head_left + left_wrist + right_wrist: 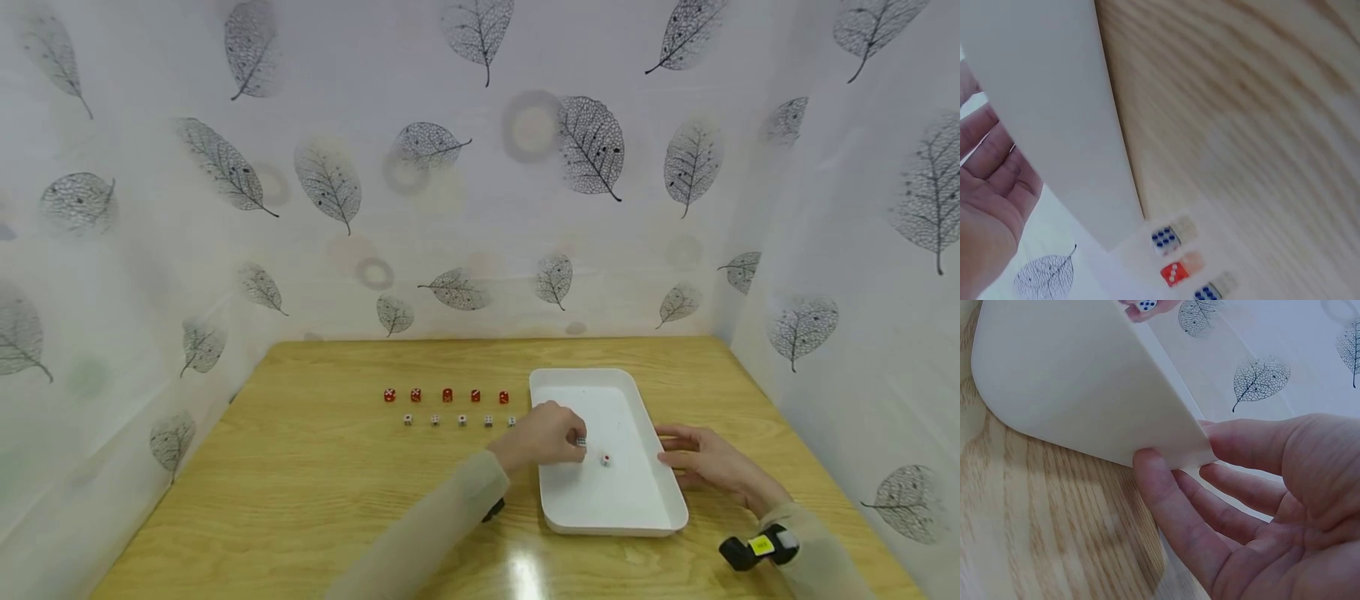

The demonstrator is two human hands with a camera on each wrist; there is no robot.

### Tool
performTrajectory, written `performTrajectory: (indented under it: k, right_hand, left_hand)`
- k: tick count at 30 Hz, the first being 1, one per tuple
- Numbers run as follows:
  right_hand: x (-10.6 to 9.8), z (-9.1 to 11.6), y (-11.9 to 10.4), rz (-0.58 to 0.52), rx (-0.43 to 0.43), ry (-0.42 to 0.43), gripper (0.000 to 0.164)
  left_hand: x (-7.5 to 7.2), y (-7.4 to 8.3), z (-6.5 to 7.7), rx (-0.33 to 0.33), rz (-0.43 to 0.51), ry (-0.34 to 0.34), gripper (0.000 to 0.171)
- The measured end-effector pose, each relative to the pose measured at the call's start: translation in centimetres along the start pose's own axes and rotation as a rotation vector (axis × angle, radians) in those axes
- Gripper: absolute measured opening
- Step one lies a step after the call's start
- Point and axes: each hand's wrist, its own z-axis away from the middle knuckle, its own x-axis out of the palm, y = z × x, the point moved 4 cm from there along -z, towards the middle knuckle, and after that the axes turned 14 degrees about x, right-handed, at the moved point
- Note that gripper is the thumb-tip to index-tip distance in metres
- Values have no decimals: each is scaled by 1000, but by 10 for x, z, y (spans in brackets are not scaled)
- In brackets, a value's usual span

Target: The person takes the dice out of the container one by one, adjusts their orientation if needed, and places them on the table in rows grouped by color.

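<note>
My left hand (543, 433) reaches over the near-left wall of a white tray (630, 500) and pinches a small white die (582, 443) between thumb and fingers, low inside the tray. That die (1146, 305) shows blue pips at the top of the right wrist view. Another white die (606, 460), its red pip up, lies on the tray floor to the right. At the tray's right side, my right hand (708, 462) holds the rim, fingers against the outer wall and thumb at the edge. In the left wrist view, the tray wall hides my left fingertips.
Left of the tray, several red dice (447, 395) stand in a row on the wooden table (300, 467). Nearer than these runs a row of several white dice (462, 421). A leaf-patterned curtain (480, 208) encloses the back and sides.
</note>
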Motion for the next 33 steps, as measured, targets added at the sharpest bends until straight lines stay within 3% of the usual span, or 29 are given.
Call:
performTrajectory:
  k: [6, 12, 25, 33]
  right_hand:
    - [0, 1, 0, -3, -4, -2, 72]
    - [1, 1, 0, 2, 0, 9, 70]
    - [2, 3, 1, -9, -12, 2, 69]
    - [2, 1, 1, -7, -8, 3, 70]
  left_hand:
    - [-9, -7, 9, 42, 25, 70, 3]
    - [-15, -15, 20, 70, 92, 93, 5]
    - [-27, -36, 44, 19, 112, 137, 18]
    - [-35, -51, 60, -28, 137, 162, 15]
